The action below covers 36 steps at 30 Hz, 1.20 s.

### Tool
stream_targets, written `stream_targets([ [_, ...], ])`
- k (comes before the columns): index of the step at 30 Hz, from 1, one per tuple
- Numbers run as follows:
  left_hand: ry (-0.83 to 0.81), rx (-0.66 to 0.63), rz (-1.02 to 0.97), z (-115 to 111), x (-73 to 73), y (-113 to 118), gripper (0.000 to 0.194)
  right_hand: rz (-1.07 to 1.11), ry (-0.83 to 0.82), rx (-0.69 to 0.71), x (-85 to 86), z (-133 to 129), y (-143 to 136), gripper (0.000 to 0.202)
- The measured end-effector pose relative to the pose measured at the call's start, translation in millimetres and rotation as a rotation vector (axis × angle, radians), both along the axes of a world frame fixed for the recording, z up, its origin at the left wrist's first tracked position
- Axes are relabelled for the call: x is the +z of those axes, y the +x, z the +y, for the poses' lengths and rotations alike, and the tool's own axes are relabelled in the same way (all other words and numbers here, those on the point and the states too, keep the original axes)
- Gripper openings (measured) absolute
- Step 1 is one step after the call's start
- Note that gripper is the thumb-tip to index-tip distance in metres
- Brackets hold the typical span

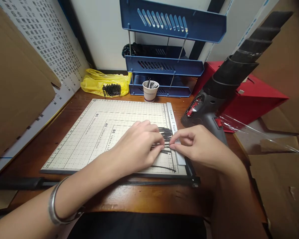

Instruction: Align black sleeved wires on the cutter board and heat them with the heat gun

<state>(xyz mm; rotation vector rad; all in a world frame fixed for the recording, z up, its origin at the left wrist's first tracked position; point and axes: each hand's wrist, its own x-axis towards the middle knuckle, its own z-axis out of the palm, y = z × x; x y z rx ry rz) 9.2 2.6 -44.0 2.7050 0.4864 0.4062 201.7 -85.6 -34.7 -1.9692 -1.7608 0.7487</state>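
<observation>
Several thin black cords lie side by side near the right edge of a gridded paper trimmer board. My left hand rests over them, thumb and forefinger pinched on one black cord. At the metal edge strip of the trimmer, my right hand pinches the right end of a black cord between thumb and forefinger. One longer black cord lies apart, closer to the front of the board. The cords under my left palm are hidden.
The trimmer's black handle lies along the front. Behind the board stand a paper cup of black pieces, a yellow bag with a black bundle, and blue trays. A heat gun and a red box are on the right.
</observation>
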Motion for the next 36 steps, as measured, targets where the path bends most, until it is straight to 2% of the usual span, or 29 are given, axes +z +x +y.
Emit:
stream_targets([
  [7, 0.022, -0.001, 0.073, 1.7, -0.9, -2.8, 0.018, -0.085, 0.039, -0.014, 0.4, 1.6, -3.0, 0.018],
  [14, 0.043, 0.049, 0.077, -5.5, -3.2, 9.4, 0.018, 0.044, 0.051, -0.016, -3.2, -2.4, 2.1, 0.020],
  [20, -0.012, 0.029, 0.049, -9.1, 2.1, -4.8, 0.016, 0.000, 0.009, 0.033, -1.8, -1.7, 1.1, 0.018],
  [24, 0.022, 0.032, 0.064, -12.2, 3.0, -11.6, 0.015, -0.053, 0.010, 0.031, 0.3, -0.3, -0.6, 0.017],
  [31, 0.105, 0.055, 0.038, -18.2, -3.7, 7.8, 0.021, -0.022, 0.034, 0.030, -0.9, -1.2, -0.8, 0.016],
  [36, 0.165, 0.101, 0.036, -19.2, -3.6, 11.6, 0.023, -0.030, 0.156, -0.085, -5.4, 0.5, 2.4, 0.017],
])
